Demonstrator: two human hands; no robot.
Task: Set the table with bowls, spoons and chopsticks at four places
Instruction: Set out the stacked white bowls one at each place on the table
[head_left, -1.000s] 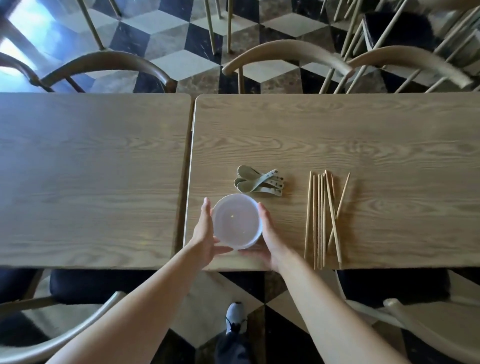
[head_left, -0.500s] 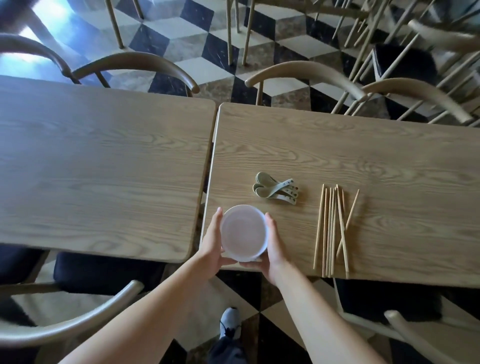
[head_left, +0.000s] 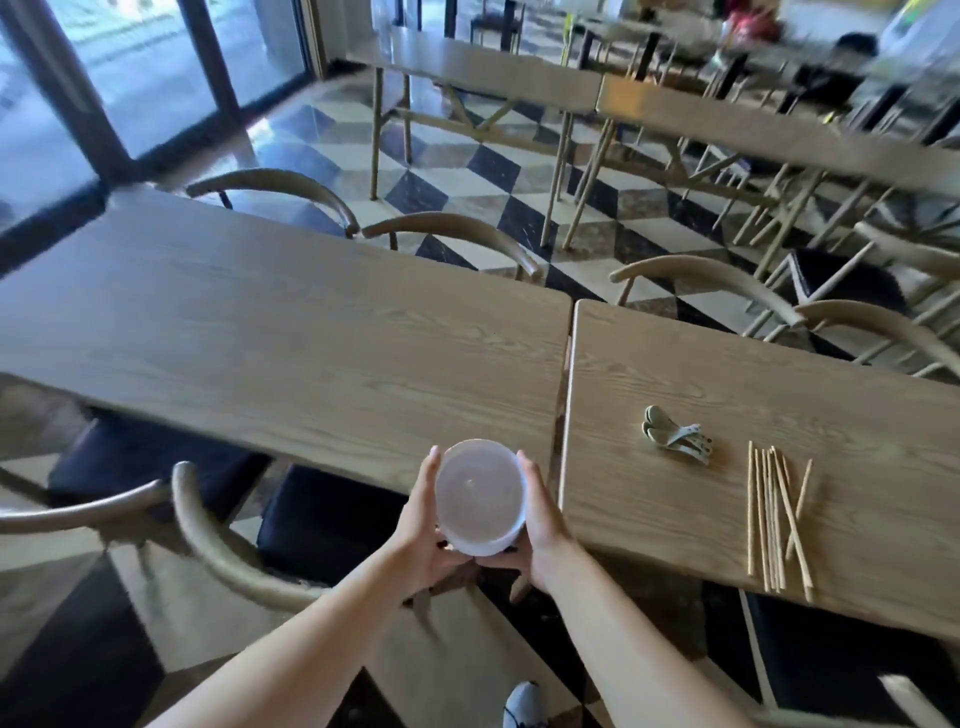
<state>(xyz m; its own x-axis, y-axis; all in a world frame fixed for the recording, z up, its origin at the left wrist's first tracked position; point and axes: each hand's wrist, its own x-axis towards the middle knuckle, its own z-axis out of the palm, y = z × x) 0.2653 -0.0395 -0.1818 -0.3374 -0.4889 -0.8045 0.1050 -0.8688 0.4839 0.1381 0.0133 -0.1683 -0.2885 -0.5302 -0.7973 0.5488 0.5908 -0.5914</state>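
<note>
Lifted off the right table (head_left: 779, 415) since a second ago, the bowls (head_left: 480, 496) now hang over the near edge of the left table (head_left: 260, 338). Left hand (head_left: 418, 530) and right hand (head_left: 540, 519) cup the stack between them, fingers pressed together along its sides. Chopsticks (head_left: 774, 514) lie loose on the right table, spoons (head_left: 675, 434) bunched just beside them.

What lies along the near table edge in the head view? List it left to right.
Left hand → bowl, held between both hands → right hand → spoons → chopsticks.
</note>
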